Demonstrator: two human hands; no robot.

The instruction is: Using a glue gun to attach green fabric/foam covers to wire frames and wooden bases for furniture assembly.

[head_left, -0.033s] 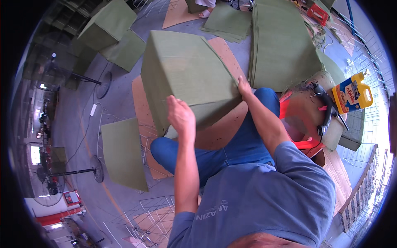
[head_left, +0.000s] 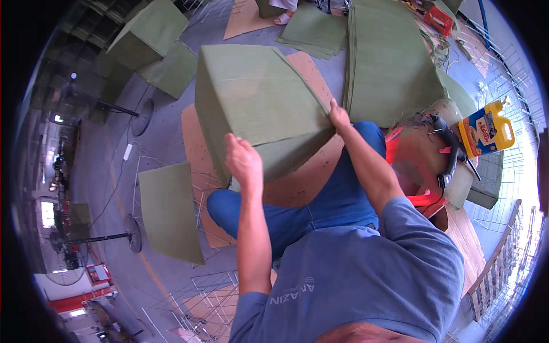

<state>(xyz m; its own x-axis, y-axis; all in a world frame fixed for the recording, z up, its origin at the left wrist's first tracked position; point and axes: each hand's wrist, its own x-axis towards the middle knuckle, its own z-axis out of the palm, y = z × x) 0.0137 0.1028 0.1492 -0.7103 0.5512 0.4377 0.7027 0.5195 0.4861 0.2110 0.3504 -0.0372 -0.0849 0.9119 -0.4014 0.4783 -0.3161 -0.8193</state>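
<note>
A big green fabric-covered box (head_left: 269, 91) is tilted in front of my bent legs. My left hand (head_left: 245, 163) is closed at the box's near left corner, fingertips against its edge. At the near right corner, my right hand (head_left: 339, 117) grips the edge with the thumb and fingers closed on it. The box's underside and the far ends of its panels are hidden from view.
Cardboard (head_left: 303, 188) lies under the box. Left stand a loose green panel (head_left: 171, 214) and another green box (head_left: 150, 34). Right are stacked green sheets (head_left: 394, 68), a yellow jug (head_left: 487, 128), a black-handled tool (head_left: 452, 154) and a red stool (head_left: 426, 200). Wire frames (head_left: 211, 297) lie near my left side.
The box has turned slightly, its far left corner shifting left and a little nearer. My left hand has moved a little left along with it; my right hand has barely moved.
</note>
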